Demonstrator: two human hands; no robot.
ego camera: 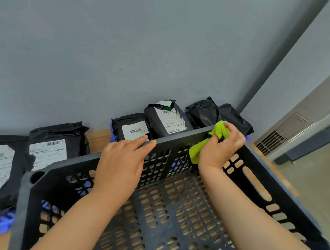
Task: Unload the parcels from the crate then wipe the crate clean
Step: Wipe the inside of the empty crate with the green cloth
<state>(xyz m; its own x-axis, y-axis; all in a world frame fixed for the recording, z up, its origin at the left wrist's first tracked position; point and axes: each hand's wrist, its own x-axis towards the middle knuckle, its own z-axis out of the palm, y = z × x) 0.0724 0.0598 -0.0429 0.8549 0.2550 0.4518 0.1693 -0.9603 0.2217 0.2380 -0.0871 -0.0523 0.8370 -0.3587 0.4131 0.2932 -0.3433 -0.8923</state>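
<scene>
Unloading looks finished: the black slotted crate (256, 185) holds nothing, its perforated floor showing the wooden tabletop (98, 141) through the holes, and the black parcels (56, 145) with white labels lie in a row beyond it, against the far wall (120, 61). Wiping is the step in hand. The right hand (221, 147) grips a bunched green cloth (197, 150) against the crate's far right corner, at the rim and just inside it. The left hand (122, 162) lies flat on the far rim, fingers straight, steadying. I judge the floor and the other walls are left to wipe. The crate sits mouth up, its far wall running left to right with the right end farther off; the near end is cut off, so its long axis cannot be told
</scene>
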